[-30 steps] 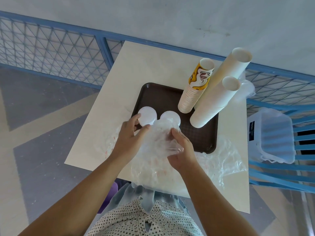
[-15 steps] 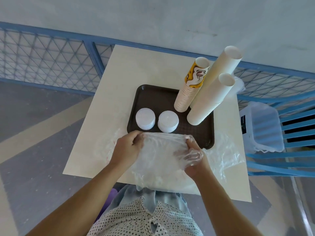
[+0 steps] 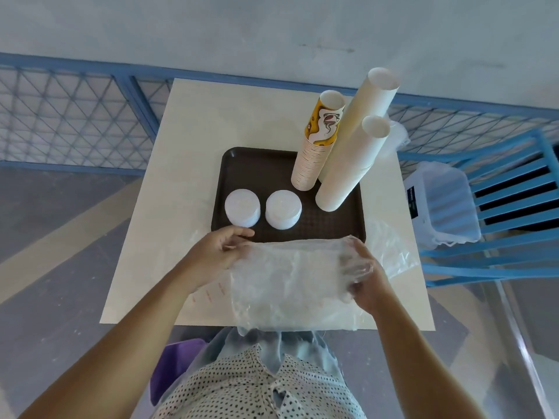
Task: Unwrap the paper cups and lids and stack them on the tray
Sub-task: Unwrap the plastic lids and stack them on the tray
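Cream square table (image 3: 193, 146), centre of frame, set against a blue mesh railing (image 3: 75, 116) and a grey wall.

- Dark brown tray (image 3: 251, 164): on the table, centre.
- Lids: two short white stacks on the tray's lower left part, left lid stack (image 3: 242, 207) and right lid stack (image 3: 283, 208), just beside each other and apart from the cups.
- Cups: three tall stacks on the tray's right half, all leaning toward the upper right. Printed yellow-and-white cup stack (image 3: 317, 146); tallest plain white cup stack (image 3: 360, 125) behind it; shorter plain white cup stack (image 3: 348, 173) in front.
- Clear plastic wrapper (image 3: 287, 276): stretched between both hands over the table's near edge, below the tray.
- Left hand (image 3: 217, 252): fingers curled, gripping the wrapper's left end.
- Right hand (image 3: 363, 273): gripping the right end, its fingers partly veiled by the film.
- Loose plastic film (image 3: 390, 249): crumpled on the table, right of the hands.
- Clear plastic container (image 3: 441, 204): on a blue slatted chair (image 3: 499, 237), right of frame.
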The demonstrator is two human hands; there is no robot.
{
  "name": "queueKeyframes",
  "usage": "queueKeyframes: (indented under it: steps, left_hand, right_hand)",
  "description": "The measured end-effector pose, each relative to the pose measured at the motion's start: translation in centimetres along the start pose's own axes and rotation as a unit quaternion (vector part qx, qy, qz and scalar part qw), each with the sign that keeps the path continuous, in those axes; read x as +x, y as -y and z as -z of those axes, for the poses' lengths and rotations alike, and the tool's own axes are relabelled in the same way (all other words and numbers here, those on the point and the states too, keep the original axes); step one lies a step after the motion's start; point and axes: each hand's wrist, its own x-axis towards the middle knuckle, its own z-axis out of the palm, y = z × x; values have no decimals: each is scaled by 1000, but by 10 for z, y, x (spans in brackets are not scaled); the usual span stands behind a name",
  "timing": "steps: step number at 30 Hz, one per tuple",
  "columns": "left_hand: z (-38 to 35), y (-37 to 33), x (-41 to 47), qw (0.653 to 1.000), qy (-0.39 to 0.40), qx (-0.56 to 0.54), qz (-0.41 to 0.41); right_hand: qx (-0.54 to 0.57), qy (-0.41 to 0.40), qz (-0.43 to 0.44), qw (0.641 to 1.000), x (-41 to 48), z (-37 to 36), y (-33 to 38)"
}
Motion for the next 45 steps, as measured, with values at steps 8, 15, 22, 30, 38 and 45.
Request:
queueKeyframes:
  steps: [8,15,22,30,38,45]
  left_hand:
    - [-42,-9,-1,988,-152,29,11]
    - [-53,20,7,929,54,-310,196]
    - [-59,28,12,916,-12,-306,258]
    - [-53,18,16,969,-4,-202,144]
    - [-62,29,19,947,-146,-209,196]
    - [-75,36,10,976,-173,5,130]
  right_hand:
    - [-85,71,-3,994,-4,6,-14]
    - [-111,-30,122,986,4,17,-29]
    - [37,58,57,996,-12,28,-8]
    - [-40,16,36,998,-17,20,7]
    - [-217,-134,124,959,-6,2,-17]
    - [-270,-159,139,939,-1,3,-33]
